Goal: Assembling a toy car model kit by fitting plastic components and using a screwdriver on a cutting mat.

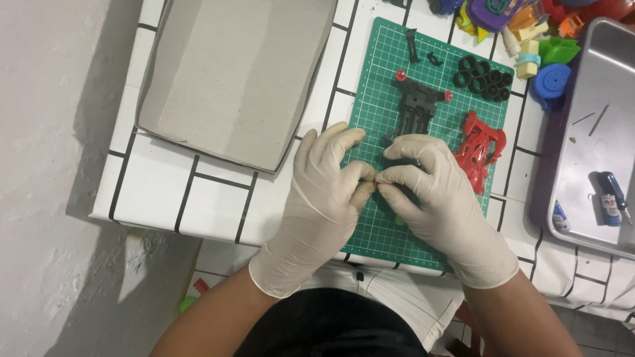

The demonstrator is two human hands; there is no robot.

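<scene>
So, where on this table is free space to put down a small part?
Free: the tiled table left of the left hand, below the cardboard box; also the green mat's left strip. Crowded: the mat's right side with black chassis, red body shell, black tyres, and the colourful toys beyond.

I see a table (218,198) with a white top crossed by black grid lines. Directly on it lie a green cutting mat (377,112), an open grey cardboard box (231,73) at the left, a metal tray (595,86) at the right, and colourful plastic toys (529,39) near the far edge.
</scene>
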